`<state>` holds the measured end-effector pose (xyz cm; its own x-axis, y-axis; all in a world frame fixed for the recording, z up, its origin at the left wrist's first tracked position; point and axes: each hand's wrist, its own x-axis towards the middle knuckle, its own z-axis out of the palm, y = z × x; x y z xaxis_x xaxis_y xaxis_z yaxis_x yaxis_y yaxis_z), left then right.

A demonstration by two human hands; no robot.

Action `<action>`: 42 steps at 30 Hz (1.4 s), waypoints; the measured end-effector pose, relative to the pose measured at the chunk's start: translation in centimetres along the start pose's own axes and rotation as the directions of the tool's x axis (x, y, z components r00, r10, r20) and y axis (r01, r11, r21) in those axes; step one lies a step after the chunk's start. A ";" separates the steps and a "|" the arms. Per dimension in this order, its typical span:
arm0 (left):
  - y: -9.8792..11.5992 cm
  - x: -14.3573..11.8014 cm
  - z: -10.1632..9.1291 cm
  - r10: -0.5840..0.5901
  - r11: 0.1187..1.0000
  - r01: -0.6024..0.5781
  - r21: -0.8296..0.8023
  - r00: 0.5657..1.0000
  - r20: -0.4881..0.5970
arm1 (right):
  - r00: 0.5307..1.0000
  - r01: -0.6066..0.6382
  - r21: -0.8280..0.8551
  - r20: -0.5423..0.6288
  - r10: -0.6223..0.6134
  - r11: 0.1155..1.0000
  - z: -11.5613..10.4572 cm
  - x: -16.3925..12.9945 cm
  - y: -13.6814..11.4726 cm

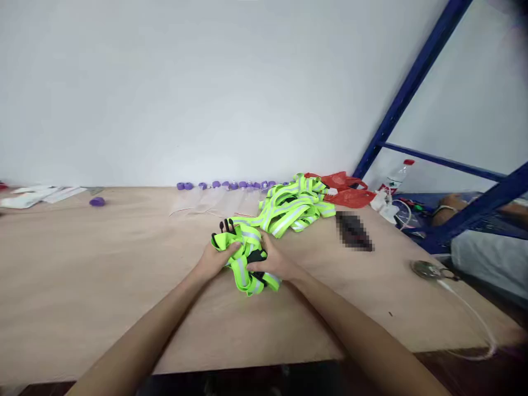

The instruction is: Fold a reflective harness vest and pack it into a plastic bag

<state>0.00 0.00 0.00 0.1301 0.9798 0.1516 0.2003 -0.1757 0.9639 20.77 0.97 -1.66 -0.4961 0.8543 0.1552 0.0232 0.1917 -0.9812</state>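
Observation:
Both hands grip a bundled neon-yellow reflective strap harness (244, 269) with grey stripes and black buckles. My left hand (215, 258) is closed on its left side, just below a black prong buckle (226, 225). On the right side my right hand (275, 259) is closed around the straps, its thumb beside a black plastic piece (256, 257). Behind the hands lies a loose heap of the same reflective straps (289, 206); a strap runs from it toward the held bundle. The palms and some fingers are hidden by the straps.
Clear plastic bags (220, 202) lie behind the hands, with several small purple items (234, 185) along the wall. A red plastic bag (350, 192), a blurred dark object (353, 231) and a cabled device (427, 269) are at right, near a blue metal frame (412, 77). Someone's arm (449, 206) shows beyond.

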 end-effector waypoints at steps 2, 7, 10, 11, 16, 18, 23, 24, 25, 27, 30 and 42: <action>0.0 -0.1 0.1 -0.013 1.000 0.013 0.005 1.000 0.028 | 0.999 -0.025 -0.026 0.037 0.026 0.999 -0.1 0.1 -0.3; 0.0 -0.3 0.3 -0.004 1.000 0.004 0.000 0.992 0.128 | 0.997 0.002 -0.043 0.071 0.002 0.999 -0.3 0.2 -0.8; -0.1 -0.4 0.3 0.016 1.000 -0.015 -0.005 0.983 0.181 | 0.994 0.096 -0.074 0.053 -0.092 0.993 -0.5 0.3 -1.0; -0.2 -0.4 0.2 0.021 1.000 -0.021 -0.005 0.980 0.195 | 0.992 0.119 -0.088 0.049 -0.115 0.989 -0.5 0.3 -1.1; -0.7 -0.5 -0.1 0.055 0.998 -0.055 -0.007 0.966 0.254 | 0.987 0.158 -0.104 0.036 -0.155 0.982 -1.0 0.2 -2.0; -1.0 -0.4 -0.2 0.070 0.998 -0.070 -0.012 0.958 0.279 | 0.991 0.134 -0.076 0.033 -0.132 0.988 -1.0 0.0 -2.2; -1.5 0.0 -0.5 0.128 0.992 -0.120 -0.046 0.954 0.270 | 0.982 0.003 0.072 -0.186 0.010 0.997 -1.6 -0.2 -2.2; -1.6 0.1 -0.6 0.145 0.989 -0.128 -0.078 0.953 0.268 | 0.957 0.014 0.085 -0.291 0.011 0.996 -1.9 -0.1 -2.2; -1.7 0.2 -0.6 0.155 0.985 -0.129 -0.114 0.950 0.271 | 0.914 0.038 0.090 -0.405 0.002 0.995 -2.3 0.1 -2.1; -2.1 0.3 -0.7 0.152 0.980 -0.107 -0.169 0.947 0.284 | 0.790 0.107 0.087 -0.613 -0.031 0.990 -3.5 0.5 -2.0; -2.5 0.6 -0.7 0.107 0.982 -0.057 -0.178 0.952 0.287 | 0.596 0.209 0.081 -0.801 -0.062 0.974 -5.9 1.2 -1.6; -2.7 0.8 -0.7 0.065 0.979 -0.009 -0.204 0.961 0.268 | 0.380 -0.313 -0.666 -0.741 -0.553 0.677 -16.1 4.1 -5.2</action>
<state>-1.08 1.29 -2.30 0.3984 0.9050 0.1493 -0.0029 -0.1615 0.9869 32.60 11.29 5.97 0.4420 0.5768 0.6870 0.7492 0.1838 -0.6363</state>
